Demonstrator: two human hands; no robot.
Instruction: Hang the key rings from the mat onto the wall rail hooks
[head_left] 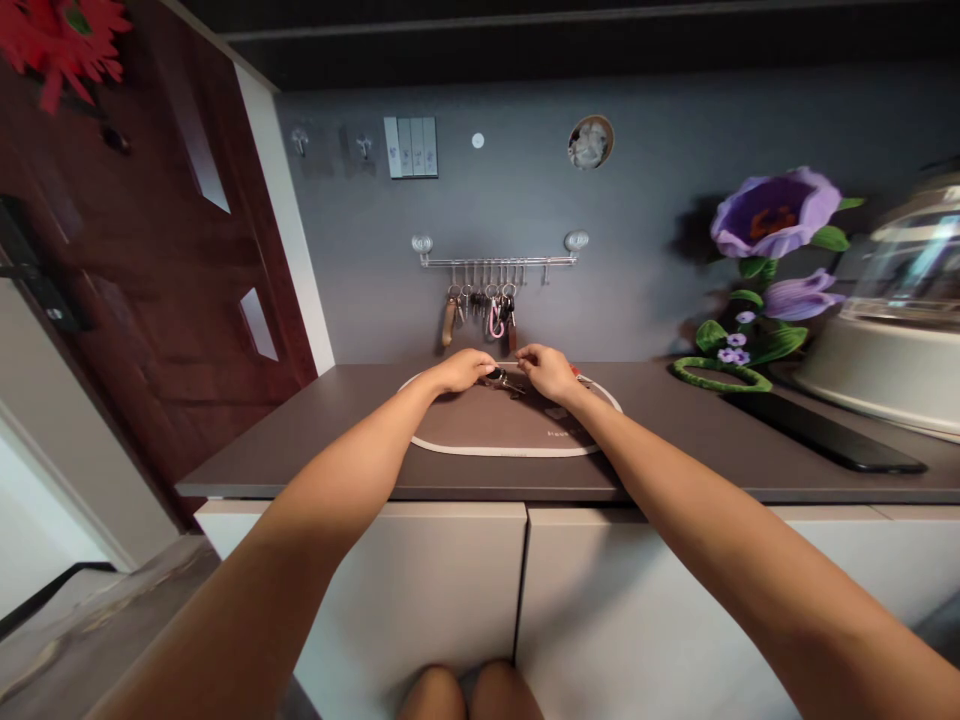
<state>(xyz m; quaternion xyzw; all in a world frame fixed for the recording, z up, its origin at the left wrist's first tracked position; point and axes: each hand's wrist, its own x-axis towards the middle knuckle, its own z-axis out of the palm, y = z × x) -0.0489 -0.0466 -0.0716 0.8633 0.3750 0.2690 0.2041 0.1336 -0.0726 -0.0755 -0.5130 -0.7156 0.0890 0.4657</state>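
Observation:
Both my arms reach forward over a brown oval tray point(504, 432) with a pale rim on a dark countertop. My left hand point(461, 369) and my right hand point(547, 371) meet above the tray's far side, fingers curled and pinched. Between them lies a small bunch of keys point(504, 379), dark and metallic, held at both ends. On the grey wall just behind hangs a hook rail point(496, 261) with several key bunches point(484, 310), one with a pink loop.
A dark flat slab point(821, 433) lies on the countertop point(315, 440) to the right. Purple fabric flowers point(772, 225) and a domed appliance point(900, 320) stand at the far right. A dark wooden door point(157, 250) is at the left. White cabinet doors point(600, 600) sit below.

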